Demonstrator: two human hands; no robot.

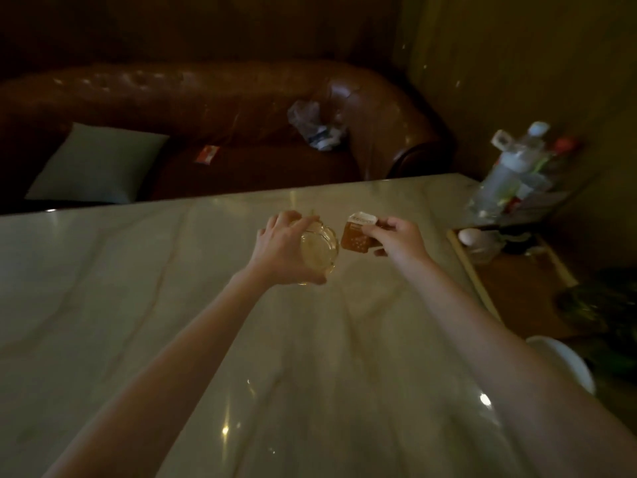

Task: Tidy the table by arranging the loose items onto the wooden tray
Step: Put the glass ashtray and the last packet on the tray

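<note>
2 hands are loaded: left hand [281, 250] wraps a glass dish [319, 251]; right hand [396, 236] pinches a packet [356, 236]. Smooth glass, held tilted above the table [138, 305], could slip before reaching the tray [463, 260].

Print on the small brown packet [356, 236] is too blurred to read.

Brown leather sofa [206, 108] — pale cushion [96, 163], crumpled bag [315, 127].

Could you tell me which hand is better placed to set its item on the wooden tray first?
Probably right: the right hand with the orange packet is nearer the wooden tray at the table's right edge; the left hand holds the glass dish farther away.
</note>
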